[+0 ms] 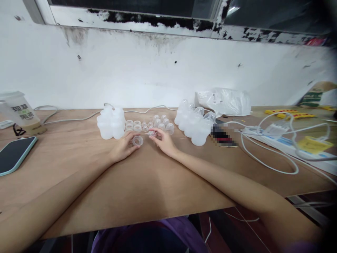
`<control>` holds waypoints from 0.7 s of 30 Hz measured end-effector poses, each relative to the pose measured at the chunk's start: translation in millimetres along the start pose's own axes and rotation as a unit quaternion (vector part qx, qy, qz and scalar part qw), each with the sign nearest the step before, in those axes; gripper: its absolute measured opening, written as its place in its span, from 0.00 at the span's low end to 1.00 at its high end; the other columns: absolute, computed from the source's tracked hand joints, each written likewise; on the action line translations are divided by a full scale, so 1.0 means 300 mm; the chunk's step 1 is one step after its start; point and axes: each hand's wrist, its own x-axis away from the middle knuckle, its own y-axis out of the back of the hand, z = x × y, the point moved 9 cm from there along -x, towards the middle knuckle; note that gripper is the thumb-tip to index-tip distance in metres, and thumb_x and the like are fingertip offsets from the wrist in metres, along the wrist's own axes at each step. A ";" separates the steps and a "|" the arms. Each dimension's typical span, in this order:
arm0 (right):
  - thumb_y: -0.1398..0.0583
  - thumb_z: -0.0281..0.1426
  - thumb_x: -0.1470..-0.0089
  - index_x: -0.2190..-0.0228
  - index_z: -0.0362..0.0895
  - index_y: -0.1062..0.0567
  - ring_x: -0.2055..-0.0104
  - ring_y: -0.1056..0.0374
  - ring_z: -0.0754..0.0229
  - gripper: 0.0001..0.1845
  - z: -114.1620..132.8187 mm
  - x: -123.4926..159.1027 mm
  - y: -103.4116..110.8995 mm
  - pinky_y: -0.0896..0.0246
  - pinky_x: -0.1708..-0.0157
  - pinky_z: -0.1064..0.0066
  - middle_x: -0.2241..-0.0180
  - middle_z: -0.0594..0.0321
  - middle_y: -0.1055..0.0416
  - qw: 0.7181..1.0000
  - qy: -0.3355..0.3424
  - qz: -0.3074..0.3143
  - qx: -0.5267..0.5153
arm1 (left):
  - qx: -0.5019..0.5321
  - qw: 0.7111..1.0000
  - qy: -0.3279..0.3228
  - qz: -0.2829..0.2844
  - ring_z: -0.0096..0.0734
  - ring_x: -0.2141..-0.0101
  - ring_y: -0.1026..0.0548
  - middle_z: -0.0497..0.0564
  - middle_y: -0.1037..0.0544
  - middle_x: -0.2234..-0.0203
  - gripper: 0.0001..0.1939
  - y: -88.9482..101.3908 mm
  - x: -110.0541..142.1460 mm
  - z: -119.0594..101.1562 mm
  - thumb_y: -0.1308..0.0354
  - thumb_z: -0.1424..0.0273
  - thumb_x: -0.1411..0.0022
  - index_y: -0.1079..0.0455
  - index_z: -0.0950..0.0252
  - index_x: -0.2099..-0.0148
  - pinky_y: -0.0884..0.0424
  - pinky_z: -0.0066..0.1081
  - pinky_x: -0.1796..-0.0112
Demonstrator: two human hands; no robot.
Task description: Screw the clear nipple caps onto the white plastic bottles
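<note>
My left hand (125,146) is closed round a translucent plastic ring (137,141), its round opening facing me. Close by on the right, my right hand (162,140) pinches a small clear plastic piece with a rounded end (151,133). The two pieces are apart. Just beyond my hands lie several similar white rings (137,125), several small clear pieces (144,127) and a group of clear domes (161,122). A cluster of white bottles (111,123) stands at the left. More white bottles (192,126), some topped by clear domes, stand at the right.
On the left are a drink cup (25,112) and a phone (16,154). To the right, a plastic bag (225,101) lies by the wall, with a power strip (286,142) and loose white cables (265,169) nearer. The table's front edge (142,222) is close to me.
</note>
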 end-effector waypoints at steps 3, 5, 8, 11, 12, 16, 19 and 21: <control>0.47 0.30 0.50 0.57 0.44 0.33 0.67 0.40 0.66 0.16 0.057 0.012 -0.006 0.39 0.71 0.75 0.64 0.60 0.39 0.997 0.060 0.002 0.045 | -0.030 0.999 -0.014 0.001 0.34 0.54 0.37 0.54 0.37 0.56 0.19 0.007 -0.003 -0.023 0.47 0.68 0.47 0.42 0.63 0.51 0.34 0.37 0.57; 0.49 0.29 0.48 0.55 0.46 0.34 0.67 0.40 0.66 0.17 0.093 0.025 -0.016 0.39 0.70 0.74 0.63 0.59 0.40 0.992 0.103 0.009 0.079 | -0.055 0.998 -0.029 -0.014 0.35 0.54 0.37 0.54 0.35 0.58 0.19 0.020 -0.005 -0.037 0.47 0.67 0.47 0.41 0.63 0.52 0.37 0.40 0.54; 0.51 0.27 0.47 0.54 0.48 0.36 0.65 0.39 0.65 0.18 0.137 0.045 -0.032 0.39 0.66 0.71 0.62 0.58 0.40 0.977 0.166 0.014 0.136 | -0.062 0.997 -0.040 -0.029 0.35 0.55 0.36 0.54 0.34 0.57 0.20 0.030 -0.008 -0.041 0.46 0.67 0.47 0.41 0.63 0.51 0.36 0.38 0.56; 0.53 0.26 0.46 0.52 0.49 0.38 0.60 0.39 0.63 0.19 0.152 0.056 -0.050 0.40 0.62 0.69 0.61 0.58 0.39 0.963 0.199 0.023 0.180 | -0.035 0.999 -0.037 -0.017 0.34 0.55 0.35 0.54 0.34 0.55 0.21 0.015 -0.008 -0.028 0.47 0.67 0.46 0.43 0.62 0.49 0.33 0.35 0.59; 0.54 0.26 0.45 0.51 0.49 0.39 0.59 0.39 0.63 0.20 0.152 0.058 -0.055 0.40 0.60 0.68 0.60 0.59 0.38 0.960 0.204 0.026 0.189 | -0.026 0.999 -0.034 -0.012 0.33 0.55 0.35 0.54 0.34 0.54 0.22 0.008 -0.007 -0.024 0.48 0.67 0.46 0.44 0.62 0.48 0.33 0.35 0.58; 0.54 0.26 0.46 0.51 0.44 0.41 0.59 0.38 0.62 0.19 0.154 0.065 -0.075 0.41 0.58 0.67 0.62 0.58 0.34 0.950 0.223 0.034 0.216 | -0.017 0.999 -0.028 -0.009 0.33 0.55 0.34 0.54 0.34 0.54 0.24 -0.008 -0.005 -0.016 0.48 0.65 0.45 0.45 0.63 0.47 0.34 0.36 0.56; 0.54 0.25 0.46 0.58 0.41 0.36 0.60 0.38 0.61 0.14 0.174 0.076 -0.092 0.40 0.59 0.67 0.64 0.57 0.33 0.936 0.262 0.046 0.230 | -0.028 0.999 -0.027 -0.007 0.32 0.57 0.33 0.54 0.34 0.54 0.24 -0.012 -0.003 -0.016 0.47 0.64 0.46 0.45 0.63 0.47 0.34 0.36 0.56; 0.55 0.24 0.46 0.62 0.41 0.33 0.59 0.39 0.61 0.13 0.189 0.081 -0.094 0.41 0.58 0.66 0.65 0.57 0.33 0.929 0.283 0.046 0.233 | -0.030 0.999 -0.028 -0.006 0.32 0.59 0.32 0.54 0.34 0.54 0.24 -0.012 -0.002 -0.017 0.47 0.63 0.46 0.45 0.63 0.47 0.34 0.37 0.57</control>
